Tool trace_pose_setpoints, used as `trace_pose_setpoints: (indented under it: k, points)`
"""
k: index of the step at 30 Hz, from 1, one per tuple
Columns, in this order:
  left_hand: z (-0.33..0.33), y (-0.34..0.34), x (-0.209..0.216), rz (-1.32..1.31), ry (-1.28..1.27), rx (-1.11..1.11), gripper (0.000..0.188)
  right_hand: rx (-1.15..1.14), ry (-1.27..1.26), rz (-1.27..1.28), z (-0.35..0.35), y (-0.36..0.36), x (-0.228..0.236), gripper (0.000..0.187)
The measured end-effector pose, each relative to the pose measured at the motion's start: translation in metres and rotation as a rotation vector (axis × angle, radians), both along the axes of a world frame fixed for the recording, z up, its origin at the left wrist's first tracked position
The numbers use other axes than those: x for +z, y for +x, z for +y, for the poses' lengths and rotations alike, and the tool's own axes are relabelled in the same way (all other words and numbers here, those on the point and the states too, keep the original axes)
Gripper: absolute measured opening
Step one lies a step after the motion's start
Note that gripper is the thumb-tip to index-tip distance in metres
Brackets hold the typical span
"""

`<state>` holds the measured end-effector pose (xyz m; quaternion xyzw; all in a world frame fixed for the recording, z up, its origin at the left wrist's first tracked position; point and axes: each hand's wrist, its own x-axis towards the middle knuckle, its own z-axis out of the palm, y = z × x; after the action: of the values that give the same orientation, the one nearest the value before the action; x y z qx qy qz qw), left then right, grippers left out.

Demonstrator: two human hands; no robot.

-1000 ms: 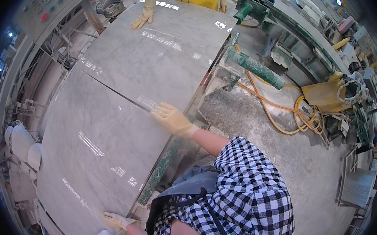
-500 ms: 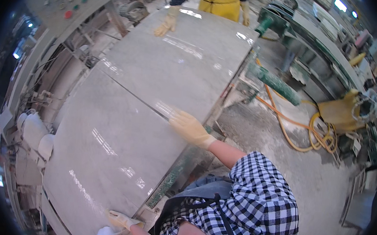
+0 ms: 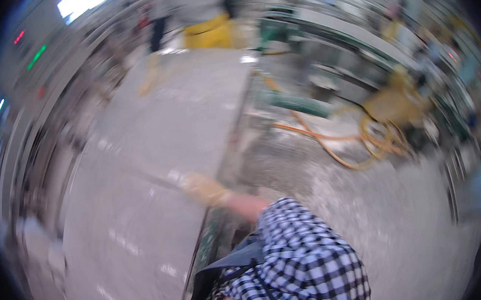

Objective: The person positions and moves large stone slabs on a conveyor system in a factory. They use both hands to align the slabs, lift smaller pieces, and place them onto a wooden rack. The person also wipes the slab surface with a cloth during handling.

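Two large pale grey slabs with a glossy surface lie end to end. A thin dark seam [image 3: 152, 177] runs between the near slab [image 3: 119, 214] and the far slab [image 3: 176, 112]. My right hand [image 3: 205, 190], in a cream rubber glove, rests flat on the slabs by the right end of that seam; motion blurs its fingers, but they look stretched out. My left hand is outside the picture. At the far end a person in a yellow apron [image 3: 209, 35] stands with one gloved hand [image 3: 150, 75] on the far slab.
Along the left runs a grey control panel [image 3: 32, 52] with lit displays. A green roller [image 3: 299, 104] juts out at the right of the slabs. Orange and yellow hoses [image 3: 357, 158] coil on the wet floor [image 3: 325, 211]. Machinery [image 3: 336, 51] stands behind them.
The view has swung left and up, blurring the picture. My left hand, earlier flat on the near slab's edge, has left the view. My right hand stays by the seam.
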<state>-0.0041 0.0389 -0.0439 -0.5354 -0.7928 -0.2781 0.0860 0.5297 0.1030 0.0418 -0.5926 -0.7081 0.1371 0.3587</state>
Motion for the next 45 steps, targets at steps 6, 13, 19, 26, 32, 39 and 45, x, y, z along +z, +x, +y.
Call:
trace_pose_setpoints:
  k: [6,13,19,26,32,39,45]
  points:
    - [0.081,0.106,-0.003,0.116,0.110,-0.304,0.047,-0.079,0.171,-0.356,-0.006,-0.004,-0.048,0.049]
    - [0.119,0.178,-0.005,0.129,0.116,-0.470,0.048,-0.114,0.182,-0.400,-0.001,-0.014,-0.088,0.057]
    - [0.112,0.213,-0.004,0.148,0.048,-0.452,0.050,0.042,0.134,-0.376,-0.008,-0.009,-0.088,0.069]
    - [0.109,0.231,-0.003,0.178,0.009,-0.444,0.051,0.081,0.108,-0.381,-0.020,0.000,-0.074,0.064]
    - [0.101,0.233,0.000,0.201,-0.008,-0.413,0.053,0.105,-0.012,-0.402,-0.025,-0.002,-0.066,0.063]
    - [0.098,0.234,-0.006,0.223,-0.004,-0.395,0.054,0.122,-0.076,-0.402,-0.018,-0.003,-0.072,0.066]
    - [0.048,0.147,-0.002,0.213,-0.065,-0.215,0.056,0.056,-0.207,-0.165,-0.043,0.001,-0.023,0.035]
